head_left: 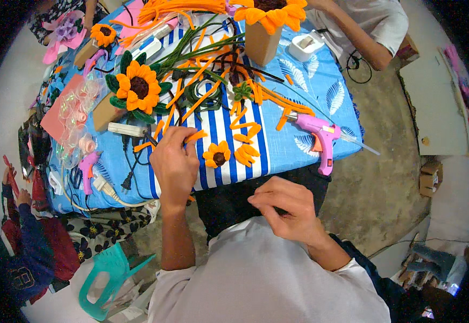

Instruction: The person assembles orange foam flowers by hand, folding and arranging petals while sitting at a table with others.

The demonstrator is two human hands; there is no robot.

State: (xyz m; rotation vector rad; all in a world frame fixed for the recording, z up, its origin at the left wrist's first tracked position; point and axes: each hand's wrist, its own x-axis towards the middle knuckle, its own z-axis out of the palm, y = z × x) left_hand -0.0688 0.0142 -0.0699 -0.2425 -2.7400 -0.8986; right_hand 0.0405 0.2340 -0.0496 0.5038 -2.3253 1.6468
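Note:
My left hand [174, 161] is over the table's near edge, its fingers closed on a short orange pipe-cleaner piece [196, 135]. In front of my body, my right hand [288, 207] is curled with thumb and fingers together; whatever it may hold is hidden. Between the hands, farther in, lies a small orange pipe-cleaner flower [217, 155] with a brown centre. Beside it are bent orange petal loops [246, 153]. A pink glue gun [320, 137] rests to the right, a clear glue stick out of its back. Left of centre is a larger sunflower [139, 86] with green leaves.
Green, brown and orange pipe cleaners [207, 64] spread across the striped cloth. A potted sunflower [264, 40] stands at the back. A second pink glue gun [88, 171], a power strip [126, 129] and cords lie left. Other people sit around the table; a teal chair [102, 280] is lower left.

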